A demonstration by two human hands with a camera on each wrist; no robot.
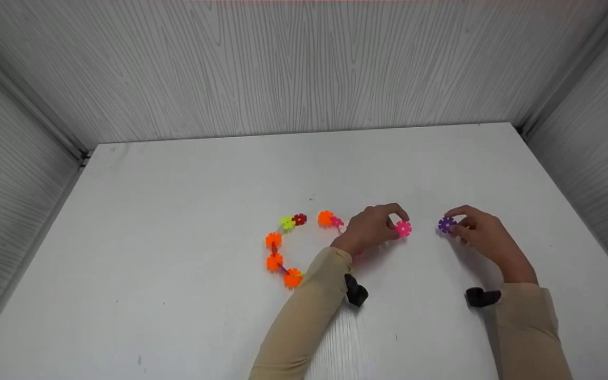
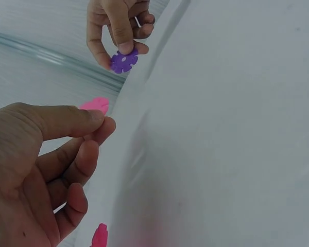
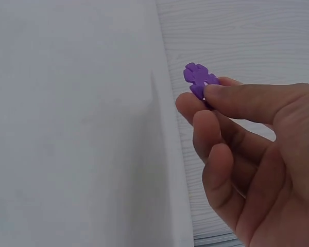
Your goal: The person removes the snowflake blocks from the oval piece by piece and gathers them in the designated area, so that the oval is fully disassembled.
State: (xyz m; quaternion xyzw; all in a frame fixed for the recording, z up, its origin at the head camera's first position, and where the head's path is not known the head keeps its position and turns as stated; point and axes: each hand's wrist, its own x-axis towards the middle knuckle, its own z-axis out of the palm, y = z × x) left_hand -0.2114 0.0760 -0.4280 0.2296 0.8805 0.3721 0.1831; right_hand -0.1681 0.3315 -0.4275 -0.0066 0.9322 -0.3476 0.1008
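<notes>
Between thumb and forefinger my left hand (image 1: 371, 228) pinches a pink notched plastic disc (image 1: 403, 229), shaped like a flower. To its right, my right hand (image 1: 482, 232) pinches a purple disc of the same kind (image 1: 447, 225); a gap separates the two discs. Both are held above the white table (image 1: 203, 184). Under and left of my left arm lies a curved chain of linked discs, with orange ones (image 1: 274, 262) along its left side. A dark red disc (image 1: 299, 219) and another orange disc (image 1: 326, 218) face each other across an opening at the top. My left hand and sleeve hide the chain's right part.
Grey wood-grain panels (image 1: 293, 68) rise behind the table and at both sides. A small black device (image 1: 355, 290) sits at my left wrist, another black device (image 1: 482, 297) at my right.
</notes>
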